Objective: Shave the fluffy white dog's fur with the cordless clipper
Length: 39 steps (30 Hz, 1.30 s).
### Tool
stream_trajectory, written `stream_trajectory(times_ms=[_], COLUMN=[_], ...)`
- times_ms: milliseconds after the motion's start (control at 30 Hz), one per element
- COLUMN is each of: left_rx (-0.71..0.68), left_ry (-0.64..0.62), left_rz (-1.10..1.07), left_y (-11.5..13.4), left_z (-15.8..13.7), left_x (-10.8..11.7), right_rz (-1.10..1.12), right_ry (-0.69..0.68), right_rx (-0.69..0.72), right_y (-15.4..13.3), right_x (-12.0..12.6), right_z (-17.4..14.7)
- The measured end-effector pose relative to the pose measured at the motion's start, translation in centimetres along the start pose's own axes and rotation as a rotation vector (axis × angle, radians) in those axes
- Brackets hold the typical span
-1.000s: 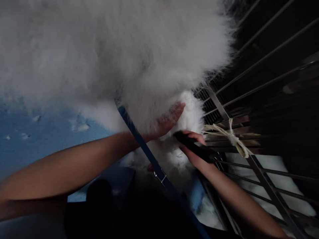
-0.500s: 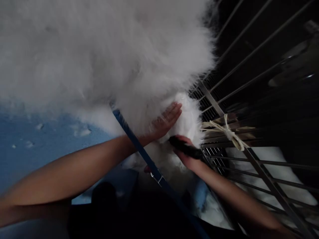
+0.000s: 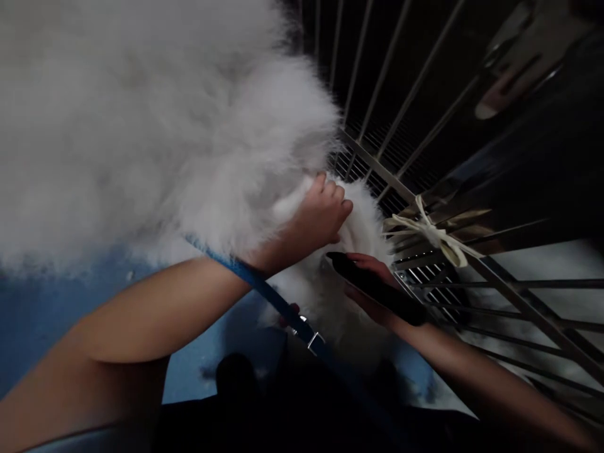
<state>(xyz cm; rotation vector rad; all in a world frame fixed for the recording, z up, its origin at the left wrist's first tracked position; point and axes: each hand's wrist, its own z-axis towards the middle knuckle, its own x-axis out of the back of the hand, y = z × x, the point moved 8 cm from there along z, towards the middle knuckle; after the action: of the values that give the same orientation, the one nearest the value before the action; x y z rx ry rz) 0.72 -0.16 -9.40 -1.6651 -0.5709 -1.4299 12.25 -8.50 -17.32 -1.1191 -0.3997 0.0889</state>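
A dog with thick white fur [image 3: 155, 132] fills the upper left, and its head lies low between my two hands. My left hand [image 3: 325, 207] reaches across it with fingers curled closed on the fur near the head. In my right hand [image 3: 372, 277] is a black hair clipper [image 3: 377, 289], long and tapered, its tip close to the fur beside my left hand. The clipper's blade is too dark to make out. A blue strap [image 3: 264, 289] with a metal buckle [image 3: 314, 341] runs slantwise over my left forearm.
Metal cage bars [image 3: 384, 69] stand along the right, with a pale cord [image 3: 436, 236] tied in a bow on the frame. White material [image 3: 561, 270] shows behind the lower bars. The floor [image 3: 193, 371] is blue. What looks like a person's foot [image 3: 519, 82] is at upper right.
My left hand has gone from lying flat with fingers stretched out to curled closed on the fur. My right hand and the clipper have shifted slightly right and down as the view turned.
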Motion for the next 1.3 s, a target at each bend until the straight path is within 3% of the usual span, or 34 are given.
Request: stream_trajectory(times_ms=[200, 367, 467, 567, 733, 933, 1133, 1233, 1300], left_rx=[-0.045, -0.052, -0.074, -0.078, -0.072, -0.076, -0.064, -0.073, -0.059], left_ry=[-0.121, -0.174, -0.213, -0.241, -0.241, -0.287, -0.283, -0.292, -0.291], left_rz=[0.047, 0.058, 0.047, 0.035, 0.028, 0.018, 0.014, 0.002, 0.0], left_y=[0.5, 0.3, 0.4, 0.4, 0.3, 0.4, 0.3, 0.4, 0.3], left_z=[0.8, 1.3, 1.5, 1.6, 1.9, 1.9, 2.2, 2.2, 2.3], left_x=[-1.0, -0.9, -1.0, -1.0, -1.0, -1.2, -1.2, -1.3, -1.3], right_rz=[0.095, 0.211, 0.289, 0.34, 0.349, 0.333, 0.284, 0.293, 0.273], right_ry=[-0.023, 0.133, 0.086, 0.024, 0.154, -0.024, 0.098, -0.051, -0.075], right_rx=[0.074, 0.096, 0.026, 0.059, 0.054, 0.167, 0.148, 0.2, 0.235], right_y=[2.0, 1.1, 1.5, 1.2, 1.4, 0.3, 0.5, 0.2, -0.2], right_x=[-2.8, -0.8, -1.7, -2.6, -1.7, -3.4, -2.2, -3.9, -3.8], right_z=[-0.6, 1.0, 2.0, 2.1, 2.3, 2.9, 3.1, 2.4, 2.1])
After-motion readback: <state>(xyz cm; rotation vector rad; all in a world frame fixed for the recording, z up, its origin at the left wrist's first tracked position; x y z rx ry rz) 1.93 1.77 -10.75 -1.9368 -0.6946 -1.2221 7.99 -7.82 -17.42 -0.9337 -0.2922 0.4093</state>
